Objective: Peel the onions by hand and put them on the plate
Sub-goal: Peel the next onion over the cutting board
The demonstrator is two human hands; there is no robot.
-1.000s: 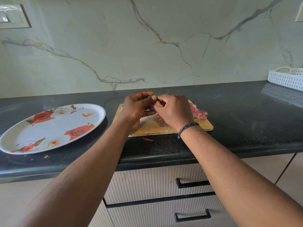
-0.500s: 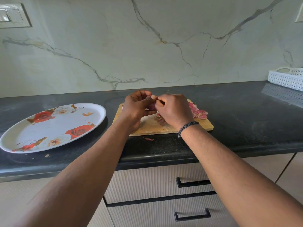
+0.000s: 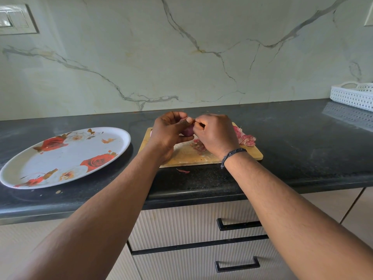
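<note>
Holding the onion (image 3: 187, 131) in my left hand (image 3: 168, 131) above the cutting board (image 3: 181, 156) at the centre of the frame, I had my fingers curled round it from the far side and my thumb pressed on its top. Only a small purple patch of it showed between my two hands. My right hand (image 3: 215, 134) was closed in a pinch at the onion's upper edge, thumb and forefinger together on what I took to be a strip of skin, though the strip itself was too small to make out.

To peel well here, I judged that the left hand needed to keep the onion steady without squeezing it, while the right pulled the skin down and away along the curve rather than straight out, so it came off in one piece instead of tearing. Turning the onion a little in the left hand after each strip would have brought fresh skin under the pinch.

Loose pink peelings (image 3: 244, 138) lay on the right part of the board, more scraps (image 3: 198, 145) sat just below my right hand, and one red sliver (image 3: 183, 170) had landed on the dark table (image 3: 302, 142) just in front of the board. The flowered plate (image 3: 66, 156) waited at the left of the frame, near the board but apart from it, with no onion on it yet, so I judged the task was at an early stage.
</note>
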